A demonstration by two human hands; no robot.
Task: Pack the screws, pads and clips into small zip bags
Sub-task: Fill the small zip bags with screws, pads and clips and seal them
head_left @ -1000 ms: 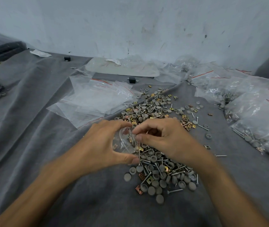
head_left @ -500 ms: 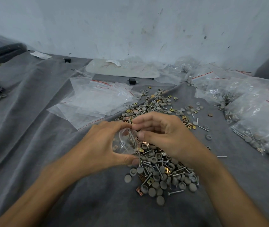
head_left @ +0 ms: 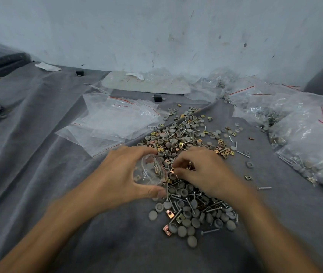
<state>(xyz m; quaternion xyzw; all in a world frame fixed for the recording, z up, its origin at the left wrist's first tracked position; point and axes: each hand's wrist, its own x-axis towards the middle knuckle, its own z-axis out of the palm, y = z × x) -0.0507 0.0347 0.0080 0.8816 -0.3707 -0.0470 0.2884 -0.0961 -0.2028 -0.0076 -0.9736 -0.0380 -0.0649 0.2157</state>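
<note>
A scuffed pale wall (head_left: 156, 36) backs a table (head_left: 38, 164) covered in creased grey cloth. At frame centre the hands are close together but not touching. The left hand (head_left: 117, 174) is curled round a small clear zip bag (head_left: 149, 174), thumb below and fingers above, holding the mouth open. The right hand (head_left: 208, 170) rests with curled fingers down on the pile (head_left: 186, 196) of screws (head_left: 209, 231), grey pads (head_left: 192, 240) and brass clips (head_left: 167, 229); whether it pinches a part cannot be told. The zip bag appears to lie with its long axis roughly left to right across the frame, mouth and red zip line facing right toward the pile, closed end in the palm. Likely faults: the thin mouth collapsing if the left grip relaxes, so that parts drop beside it; a screw point snagging or piercing the film; round pads rolling down the cloth folds. Empty bags (head_left: 115, 123) lie upper left of the pile; filled bags (head_left: 304, 138) are heaped at the right edge.
</note>
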